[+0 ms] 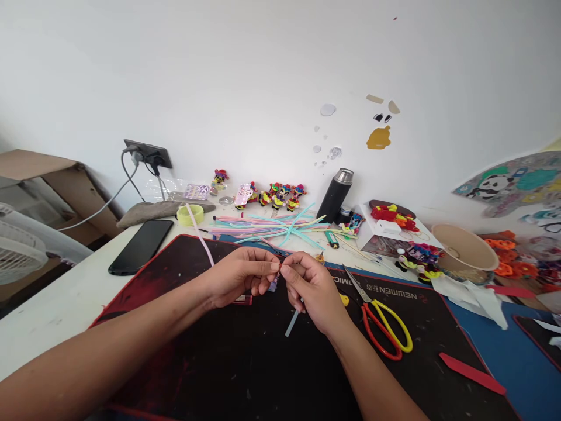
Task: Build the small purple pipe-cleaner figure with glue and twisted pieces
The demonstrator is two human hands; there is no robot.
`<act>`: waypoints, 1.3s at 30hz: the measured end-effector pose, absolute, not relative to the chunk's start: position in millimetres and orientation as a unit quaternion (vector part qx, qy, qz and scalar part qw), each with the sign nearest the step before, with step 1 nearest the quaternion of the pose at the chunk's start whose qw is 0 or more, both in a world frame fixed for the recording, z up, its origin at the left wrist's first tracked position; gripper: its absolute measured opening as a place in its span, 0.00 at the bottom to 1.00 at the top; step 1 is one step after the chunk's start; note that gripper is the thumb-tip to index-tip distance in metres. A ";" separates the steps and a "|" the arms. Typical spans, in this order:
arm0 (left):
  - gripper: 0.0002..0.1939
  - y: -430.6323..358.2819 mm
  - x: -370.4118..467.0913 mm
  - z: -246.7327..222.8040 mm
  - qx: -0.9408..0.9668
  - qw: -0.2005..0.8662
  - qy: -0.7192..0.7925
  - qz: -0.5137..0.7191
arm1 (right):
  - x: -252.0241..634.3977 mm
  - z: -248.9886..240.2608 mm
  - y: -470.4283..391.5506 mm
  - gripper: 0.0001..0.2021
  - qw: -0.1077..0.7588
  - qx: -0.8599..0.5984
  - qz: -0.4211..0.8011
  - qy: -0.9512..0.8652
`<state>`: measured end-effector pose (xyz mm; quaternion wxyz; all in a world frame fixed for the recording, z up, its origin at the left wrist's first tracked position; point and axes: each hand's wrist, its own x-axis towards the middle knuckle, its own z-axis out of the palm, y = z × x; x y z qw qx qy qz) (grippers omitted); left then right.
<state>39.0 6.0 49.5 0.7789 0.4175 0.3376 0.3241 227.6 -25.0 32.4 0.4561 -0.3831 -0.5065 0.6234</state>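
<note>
My left hand (245, 275) pinches thumb and forefinger together over the black mat. My right hand (313, 286) meets it there, its fingertips also closed. A tiny reddish thing seems to be between the fingertips, too small and covered to name. From under the curled fingers of my right hand a pale translucent stick (291, 324) pokes down. Behind the hands, a small purplish piece (273, 285) partly shows. A pale pink strip (199, 234) runs up beside my left wrist. Scissors (372, 310) with one red and one yellow handle lie open to the right of my right hand.
Pastel fuzzy stems (272, 225) lie in a bundle behind the mat (245, 368). Small colourful figures (283, 197) line the wall near a black thermos (335, 196). A phone (141, 247) and yellow-green roll (191, 215) sit left; a red strip (472, 373) lies right.
</note>
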 end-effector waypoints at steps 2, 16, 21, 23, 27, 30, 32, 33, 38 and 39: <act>0.18 6.7 39.2 49.5 0.416 0.779 0.338 0.326 | 227.5 31.7 -24.9 0.17 0.455 -0.379 0.627 -0.507; 0.18 7.1 38.1 50.3 0.423 0.784 0.323 0.320 | 227.5 30.9 -24.7 0.18 0.449 -0.374 0.642 -0.496; 0.17 7.2 38.9 50.4 0.419 0.787 0.320 0.319 | 226.9 31.2 -25.7 0.18 0.450 -0.367 0.649 -0.491; 0.17 7.4 38.6 50.2 0.419 0.788 0.320 0.318 | 226.8 31.4 -26.0 0.17 0.451 -0.367 0.649 -0.490; 0.16 8.0 37.5 49.3 0.418 0.790 0.317 0.317 | 226.6 32.2 -26.0 0.18 0.451 -0.365 0.651 -0.489; 0.16 7.7 36.8 48.8 0.416 0.791 0.316 0.318 | 226.1 33.4 -26.4 0.18 0.447 -0.364 0.655 -0.488; 0.16 7.3 36.7 48.8 0.416 0.792 0.315 0.317 | 225.9 34.3 -26.8 0.18 0.443 -0.366 0.659 -0.486; 0.16 7.2 36.8 48.9 0.415 0.793 0.314 0.316 | 225.9 34.7 -26.9 0.19 0.442 -0.366 0.660 -0.485; 0.16 7.4 37.1 50.3 0.415 0.795 0.310 0.314 | 225.8 35.3 -26.8 0.19 0.440 -0.366 0.665 -0.480; 0.16 7.4 36.9 50.5 0.416 0.795 0.311 0.314 | 225.8 35.0 -26.8 0.18 0.439 -0.365 0.667 -0.479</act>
